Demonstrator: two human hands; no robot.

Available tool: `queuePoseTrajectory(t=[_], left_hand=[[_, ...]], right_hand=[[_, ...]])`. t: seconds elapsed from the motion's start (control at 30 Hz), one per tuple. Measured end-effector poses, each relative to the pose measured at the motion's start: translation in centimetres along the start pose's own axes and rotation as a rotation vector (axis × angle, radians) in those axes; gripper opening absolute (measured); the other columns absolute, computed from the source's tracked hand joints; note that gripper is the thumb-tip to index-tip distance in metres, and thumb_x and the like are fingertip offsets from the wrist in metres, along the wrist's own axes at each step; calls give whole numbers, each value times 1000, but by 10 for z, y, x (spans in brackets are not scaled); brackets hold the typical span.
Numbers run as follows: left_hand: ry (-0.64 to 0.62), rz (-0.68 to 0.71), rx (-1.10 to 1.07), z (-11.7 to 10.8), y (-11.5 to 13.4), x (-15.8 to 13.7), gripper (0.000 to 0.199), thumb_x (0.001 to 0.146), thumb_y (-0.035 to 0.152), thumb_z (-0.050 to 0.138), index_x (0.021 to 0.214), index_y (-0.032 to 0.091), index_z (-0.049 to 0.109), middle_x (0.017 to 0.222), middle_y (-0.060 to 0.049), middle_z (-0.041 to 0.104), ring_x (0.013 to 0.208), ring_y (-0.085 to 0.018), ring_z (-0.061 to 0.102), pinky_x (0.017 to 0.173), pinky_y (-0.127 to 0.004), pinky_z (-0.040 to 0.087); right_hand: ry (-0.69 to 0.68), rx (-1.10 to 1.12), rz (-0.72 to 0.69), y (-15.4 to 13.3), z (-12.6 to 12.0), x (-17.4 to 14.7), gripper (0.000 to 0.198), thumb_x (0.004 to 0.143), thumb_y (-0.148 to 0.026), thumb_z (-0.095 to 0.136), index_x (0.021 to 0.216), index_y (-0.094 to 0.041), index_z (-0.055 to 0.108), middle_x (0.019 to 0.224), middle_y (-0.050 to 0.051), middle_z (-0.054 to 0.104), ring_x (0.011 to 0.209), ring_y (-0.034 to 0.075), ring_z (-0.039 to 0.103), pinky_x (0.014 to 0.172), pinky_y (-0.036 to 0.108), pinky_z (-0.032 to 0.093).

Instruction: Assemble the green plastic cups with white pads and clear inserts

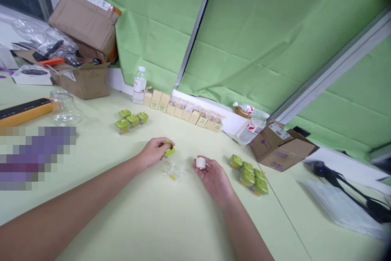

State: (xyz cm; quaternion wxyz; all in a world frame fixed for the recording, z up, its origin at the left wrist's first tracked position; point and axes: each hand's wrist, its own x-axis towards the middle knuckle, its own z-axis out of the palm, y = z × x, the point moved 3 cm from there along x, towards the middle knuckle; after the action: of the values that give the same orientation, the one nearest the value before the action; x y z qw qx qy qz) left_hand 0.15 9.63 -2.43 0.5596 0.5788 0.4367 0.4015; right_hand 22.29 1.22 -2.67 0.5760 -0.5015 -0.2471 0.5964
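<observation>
One lid (169,153), green, is held in the left hand (153,150), with the thumb and fingers narrowed on its edge. One cylinder (200,163), white, is held in the right hand (215,178); the palm is turned upward, the grip is narrow and the cylinder sits at the fingertips. Lid and cylinder are apart.

Between the hands, nearer the left one, a clear box (173,174) stands uncovered on the table (137,216). A yellow patch shows low on it. Its transparent outline is faint against the surface, and whether it contains anything else cannot be told.

Four tubs (133,121) with green lids are grouped beyond the left hand. Five similar pots (247,178) are clustered to the right of the right hand. Yellow is visible beneath the lids in both groups.

At the back, a row of small cartons (179,110) runs along the table's rear edge; several have clear window fronts. An upright bottle (139,86) with a white cap stands at the row's left end. Past its right end, two further bottles lie tilted near a brown carton (271,151). At far left, an orange and black power strip (27,111) lies near a clear jar (65,110).
</observation>
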Motion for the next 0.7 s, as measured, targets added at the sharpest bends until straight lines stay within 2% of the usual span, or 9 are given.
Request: queuePoseTrajectory(t=[0.27,0.57,0.7], left_hand=[[0,-28,-1,1,2,-2,29,72,34,59,90,16,73,76,-2,63,58,-11,49,47,-20,39],[-3,-22,5,1,1,-1,29,72,35,59,89,16,72,79,-3,63,58,-10,49,46,-20,40],[-5,-10,8,2,2,-2,30,71,36,59,89,15,72,79,-4,64,58,-11,49,46,-19,39]], right_hand=[[-107,-47,-30,3,5,-3,27,70,-17,65,96,-14,71,94,9,73,84,18,68,81,29,54],[-156,-75,-51,1,11,-7,26,69,-17,66,94,-13,73,93,9,73,74,15,64,66,25,51],[-210,-109,-59,1,15,-9,26,69,-19,66,94,-13,73,93,9,72,72,14,62,64,25,49]])
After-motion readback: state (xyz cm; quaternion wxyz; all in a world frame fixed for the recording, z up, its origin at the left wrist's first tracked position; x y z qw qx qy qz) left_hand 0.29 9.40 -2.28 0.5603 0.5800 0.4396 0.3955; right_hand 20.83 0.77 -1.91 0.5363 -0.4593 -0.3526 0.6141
